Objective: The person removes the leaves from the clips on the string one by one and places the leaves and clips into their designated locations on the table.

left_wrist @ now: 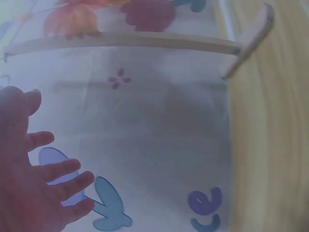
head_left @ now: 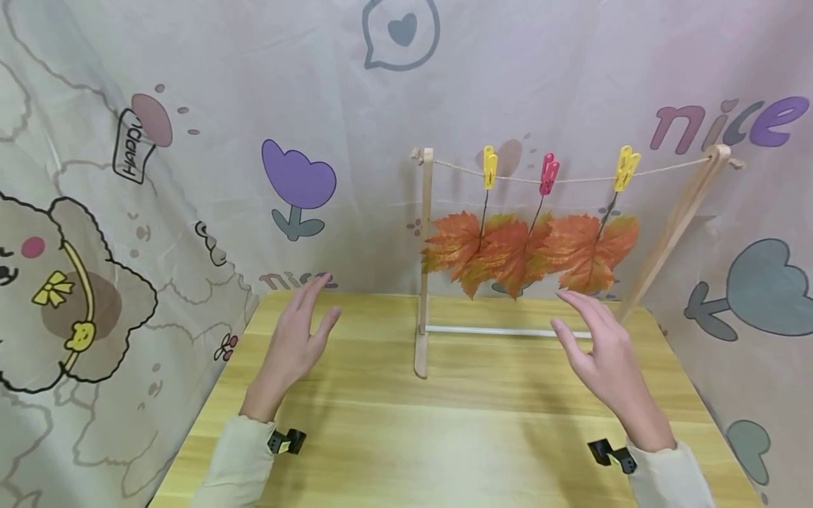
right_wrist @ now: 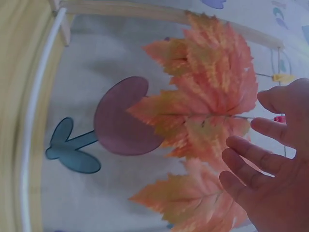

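Three orange maple leaves hang in a row from a string [head_left: 584,180] on a wooden stand [head_left: 425,240]. A yellow clothespin [head_left: 489,168] holds the left leaf [head_left: 459,240], a pink clothespin [head_left: 549,174] the middle leaf [head_left: 511,254], and another yellow clothespin [head_left: 626,169] the right leaf [head_left: 587,250]. Neighbouring leaves overlap. My right hand [head_left: 597,346] is raised in front of the right leaf, fingers extended, holding nothing. To the left of the stand, my left hand [head_left: 295,342] hovers over the table with its fingers spread and nothing in it.
A white rod [head_left: 495,330] joins the stand's feet near the back of the wooden table [head_left: 381,437]. Printed cloth [head_left: 356,106] hangs behind and along both sides. Each wrist wears a small black camera, such as the left one [head_left: 287,442].
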A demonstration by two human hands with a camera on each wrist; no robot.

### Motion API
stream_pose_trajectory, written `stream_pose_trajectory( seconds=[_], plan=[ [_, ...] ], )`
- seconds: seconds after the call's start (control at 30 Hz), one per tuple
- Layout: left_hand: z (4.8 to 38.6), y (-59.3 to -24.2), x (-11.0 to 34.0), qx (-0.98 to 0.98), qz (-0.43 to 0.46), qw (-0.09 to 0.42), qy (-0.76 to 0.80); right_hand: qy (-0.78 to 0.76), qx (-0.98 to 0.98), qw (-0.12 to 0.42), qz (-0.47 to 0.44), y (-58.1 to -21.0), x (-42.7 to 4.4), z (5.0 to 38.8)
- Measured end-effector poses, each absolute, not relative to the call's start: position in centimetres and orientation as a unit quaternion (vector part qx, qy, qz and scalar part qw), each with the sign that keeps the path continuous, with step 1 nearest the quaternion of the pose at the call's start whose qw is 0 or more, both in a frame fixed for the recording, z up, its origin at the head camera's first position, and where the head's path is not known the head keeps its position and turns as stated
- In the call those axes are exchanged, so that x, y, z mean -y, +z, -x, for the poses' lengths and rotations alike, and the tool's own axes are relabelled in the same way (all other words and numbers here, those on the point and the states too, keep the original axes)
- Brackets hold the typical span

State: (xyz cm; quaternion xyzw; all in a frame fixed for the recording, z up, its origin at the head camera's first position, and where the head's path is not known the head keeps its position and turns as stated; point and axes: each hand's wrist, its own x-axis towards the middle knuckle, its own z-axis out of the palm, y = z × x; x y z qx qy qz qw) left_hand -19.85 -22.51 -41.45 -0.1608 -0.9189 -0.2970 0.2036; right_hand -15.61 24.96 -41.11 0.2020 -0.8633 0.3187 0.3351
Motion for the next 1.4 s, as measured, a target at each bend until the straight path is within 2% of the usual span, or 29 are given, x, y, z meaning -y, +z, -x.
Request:
stream_pose_trajectory(
  seconds=[0.3, 1.4],
  plan=[
    [20.5, -38.7, 21.0, 0.896, 0.176, 0.225, -0.340, 0.327, 0.845, 0.362, -0.217, -39.0, -23.5, 17.2],
    [23.1, -31.9, 12.3, 0.795, 0.288, 0.278, -0.456, 0.381, 0.826, 0.353, -0.219, -33.6, -20.1, 21.0]
  ],
)
